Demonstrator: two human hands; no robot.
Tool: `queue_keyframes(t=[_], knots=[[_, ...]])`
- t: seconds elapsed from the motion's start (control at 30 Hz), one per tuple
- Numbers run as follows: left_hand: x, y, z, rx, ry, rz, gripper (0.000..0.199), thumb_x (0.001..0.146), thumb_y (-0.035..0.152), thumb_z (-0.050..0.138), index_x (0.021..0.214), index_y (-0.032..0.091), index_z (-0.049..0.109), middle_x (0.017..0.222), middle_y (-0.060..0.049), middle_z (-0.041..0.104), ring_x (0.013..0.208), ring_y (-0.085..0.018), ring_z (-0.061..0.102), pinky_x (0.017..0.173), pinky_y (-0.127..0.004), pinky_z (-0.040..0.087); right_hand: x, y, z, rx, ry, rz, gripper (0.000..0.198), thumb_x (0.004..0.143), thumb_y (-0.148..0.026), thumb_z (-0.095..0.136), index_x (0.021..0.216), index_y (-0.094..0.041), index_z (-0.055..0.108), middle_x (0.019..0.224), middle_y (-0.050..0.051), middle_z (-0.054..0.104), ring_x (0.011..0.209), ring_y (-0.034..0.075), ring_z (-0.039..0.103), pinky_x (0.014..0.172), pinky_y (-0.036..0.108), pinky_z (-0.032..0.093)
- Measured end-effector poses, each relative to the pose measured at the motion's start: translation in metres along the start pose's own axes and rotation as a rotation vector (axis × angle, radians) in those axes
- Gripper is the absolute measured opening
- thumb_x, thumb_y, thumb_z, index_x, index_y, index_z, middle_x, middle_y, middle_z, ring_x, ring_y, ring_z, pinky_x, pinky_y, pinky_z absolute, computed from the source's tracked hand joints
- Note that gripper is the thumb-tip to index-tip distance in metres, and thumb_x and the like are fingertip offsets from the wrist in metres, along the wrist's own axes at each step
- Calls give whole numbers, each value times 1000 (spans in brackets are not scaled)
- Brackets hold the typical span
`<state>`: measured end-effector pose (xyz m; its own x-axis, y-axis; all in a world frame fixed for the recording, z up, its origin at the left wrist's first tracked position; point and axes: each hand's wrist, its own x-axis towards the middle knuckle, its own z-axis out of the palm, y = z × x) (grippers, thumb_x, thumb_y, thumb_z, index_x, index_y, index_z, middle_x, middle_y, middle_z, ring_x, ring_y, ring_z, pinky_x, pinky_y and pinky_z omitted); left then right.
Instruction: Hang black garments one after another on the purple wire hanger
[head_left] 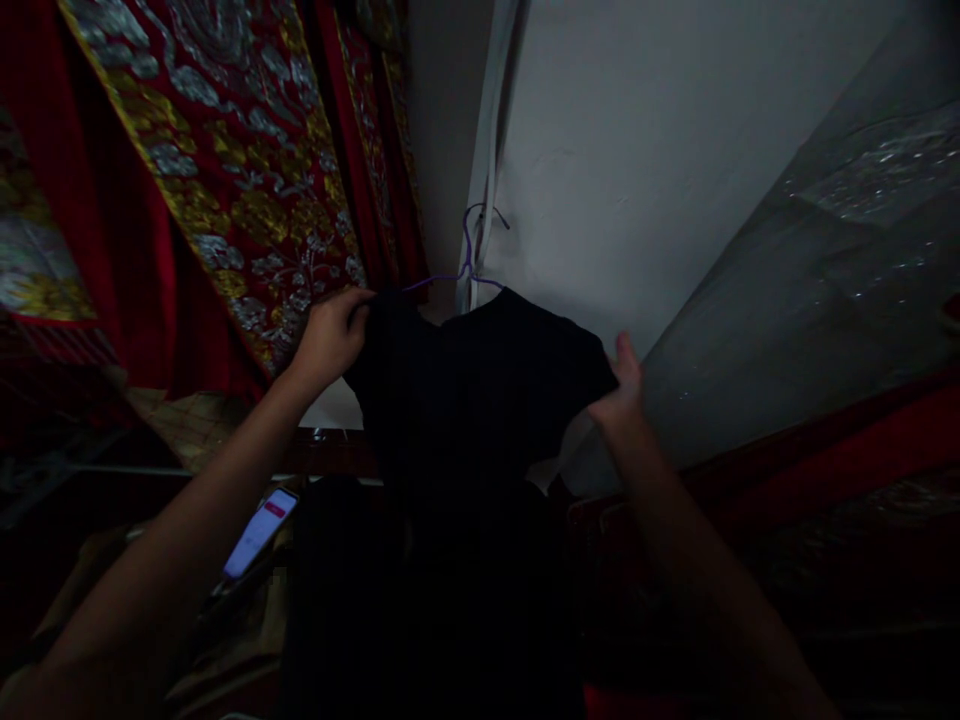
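Observation:
A black short-sleeved garment (465,400) is spread on a purple wire hanger (469,262), whose hook shows above the neckline. My left hand (334,335) is closed on the garment's left shoulder, with thumb and fingers pinching the cloth. At the other side, my right hand (622,385) is at the end of the right sleeve; its thumb points up and its fingers are partly hidden behind the cloth. The lower part of the garment fades into the dark, so its hem cannot be made out.
Red cloth panels (247,150) with gold and silver embroidery hang at the left. A white wall (637,150) with a pale cable stands behind the hanger. Clear plastic sheeting (847,270) slopes down at the right. A lit phone (261,532) lies at the lower left.

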<state>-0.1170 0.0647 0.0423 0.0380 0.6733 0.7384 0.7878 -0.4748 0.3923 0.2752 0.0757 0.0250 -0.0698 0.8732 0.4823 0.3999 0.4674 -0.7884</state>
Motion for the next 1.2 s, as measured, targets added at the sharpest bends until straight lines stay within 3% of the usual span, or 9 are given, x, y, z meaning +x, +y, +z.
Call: queue_keyframes(t=[0.1, 0.3, 0.43, 0.53, 0.6, 0.8, 0.97, 1.07, 1.2], knots=[[0, 5, 3, -40, 9, -52, 28, 96, 33, 44, 98, 18, 67, 99, -7, 71, 95, -24, 65, 93, -37, 48, 12, -11, -13, 212, -1, 76, 102, 94, -64, -15, 136, -5, 56, 91, 22, 69, 109, 34, 64, 86, 49, 46], [0, 2, -1, -178, -46, -198, 41, 94, 54, 48, 79, 18, 60, 79, -3, 62, 76, -19, 56, 70, -30, 46, 4, -79, 9, 340, -47, 65, 97, 94, -67, -7, 128, -12, 65, 95, 20, 69, 108, 34, 63, 86, 52, 47], [-3, 3, -4, -291, -35, -209, 42, 93, 56, 49, 77, 19, 61, 74, -3, 63, 76, -20, 59, 69, -30, 48, -24, -101, 32, 308, -537, -139, 89, 91, -80, 14, 107, -17, 75, 95, 14, 72, 102, 30, 67, 86, 46, 53], [-6, 18, -6, -334, 0, -139, 50, 97, 59, 41, 76, 19, 64, 79, -6, 68, 82, -21, 64, 80, -34, 51, -34, -89, 50, 112, -866, -281, 52, 92, -63, 52, 113, -21, 73, 108, 9, 74, 107, 27, 67, 96, 43, 52], [-8, 35, -7, -378, -21, -93, 54, 98, 60, 38, 78, 19, 66, 87, -8, 71, 88, -22, 66, 88, -37, 51, -37, -70, 67, -56, -752, -336, 45, 89, -43, 65, 129, -23, 65, 127, 10, 68, 119, 27, 62, 106, 45, 47], [-18, 84, 5, -873, -317, -143, 62, 97, 69, 27, 93, 20, 65, 111, -11, 73, 112, -28, 67, 100, -46, 51, -43, -25, 132, -388, -200, -486, 116, 68, -24, 77, 160, -24, 8, 164, 17, 18, 153, 38, 15, 121, 61, 24], [-26, 81, 18, -995, -478, -141, 54, 92, 68, 47, 115, 22, 64, 130, -12, 67, 123, -30, 62, 108, -49, 47, -45, -22, 150, -431, -108, -546, 91, 66, -20, 68, 149, -21, 30, 136, 19, 51, 131, 41, 46, 110, 62, 36], [-19, 59, 23, -881, -484, -58, 53, 88, 53, 63, 131, 23, 59, 135, -12, 64, 122, -29, 63, 106, -46, 51, -46, -19, 133, -434, -60, -492, 72, 66, -22, 67, 133, -19, 45, 117, 17, 58, 111, 37, 55, 96, 54, 46], [-6, 27, 22, -186, -358, -126, 58, 100, 49, 28, 127, 14, 64, 102, -13, 76, 88, -22, 74, 76, -33, 62, -39, -5, 83, -492, 166, -322, 66, 65, -25, 69, 126, -15, 47, 116, 19, 58, 111, 38, 55, 97, 53, 46]])
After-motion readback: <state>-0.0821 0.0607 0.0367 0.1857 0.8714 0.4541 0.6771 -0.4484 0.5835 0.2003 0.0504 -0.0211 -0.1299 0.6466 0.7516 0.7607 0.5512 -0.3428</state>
